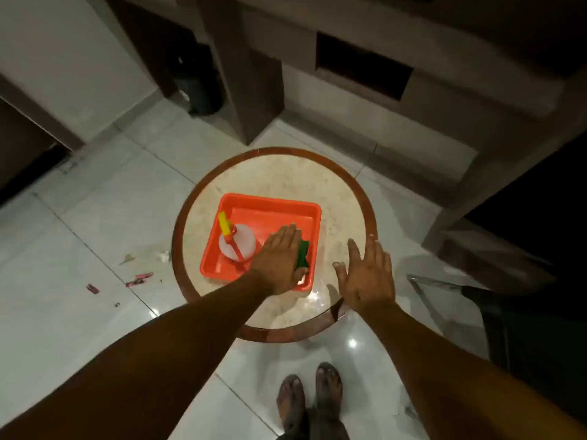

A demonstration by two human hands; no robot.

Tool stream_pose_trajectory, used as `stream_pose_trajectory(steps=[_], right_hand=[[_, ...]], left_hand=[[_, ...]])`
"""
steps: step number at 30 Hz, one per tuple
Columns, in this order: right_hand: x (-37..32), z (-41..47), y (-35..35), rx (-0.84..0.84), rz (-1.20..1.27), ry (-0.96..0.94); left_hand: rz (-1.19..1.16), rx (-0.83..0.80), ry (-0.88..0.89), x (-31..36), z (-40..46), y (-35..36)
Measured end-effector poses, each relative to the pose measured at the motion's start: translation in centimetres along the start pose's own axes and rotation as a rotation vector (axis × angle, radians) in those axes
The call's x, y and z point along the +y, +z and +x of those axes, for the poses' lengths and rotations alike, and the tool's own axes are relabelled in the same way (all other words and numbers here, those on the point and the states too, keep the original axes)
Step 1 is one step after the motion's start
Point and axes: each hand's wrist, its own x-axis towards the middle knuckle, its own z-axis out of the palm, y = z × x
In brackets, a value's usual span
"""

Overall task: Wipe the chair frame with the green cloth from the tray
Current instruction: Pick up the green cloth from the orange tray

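Two bare feet (309,404) stood on the pale tiled floor (95,223) nearest to us, and above them both of our forearms reached out over the round table (343,198). Our right hand (368,277) hovered at the table's near right edge with its fingers spread wide and nothing in it. Our left hand (279,260) lay palm down inside the orange tray (270,204), covering most of the green cloth (303,254), whose edge showed just past the fingers at the tray's right side; we could not tell whether the fingers had closed on the cloth or only rested flat on it. Beside that hand, in the tray's left half, lay a white spray bottle (236,241) with an orange and yellow nozzle. Small scraps of litter (139,279) were scattered on the tiles left of the table. A chair frame (435,285) of metal showed dimly in shadow at the right. Farther off stood dark wooden furniture (349,58) and a black bin (197,81) against the wall.
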Motion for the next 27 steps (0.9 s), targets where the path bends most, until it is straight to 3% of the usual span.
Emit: stream_pose_trajectory(steps=[4, 10, 16, 27], right_hand=[[0.4, 3.3, 6.3, -0.054, -0.017, -0.024], [1.3, 5.2, 12.7, -0.079, -0.049, -0.04], [1.7, 4.9, 15.2, 0.099, -0.035, -0.073], [2.4, 4.9, 15.0, 0.052, -0.097, -0.079]], left_hand=[[-0.011, -0.077, -0.04, -3.0, 2.9, 4.4], [-0.011, -0.128, 0.037, -4.9, 6.2, 7.7], [0.052, -0.021, 0.141, -6.5, 7.3, 8.9], [0.048, 0.114, 0.115, -5.6, 6.9, 7.3]])
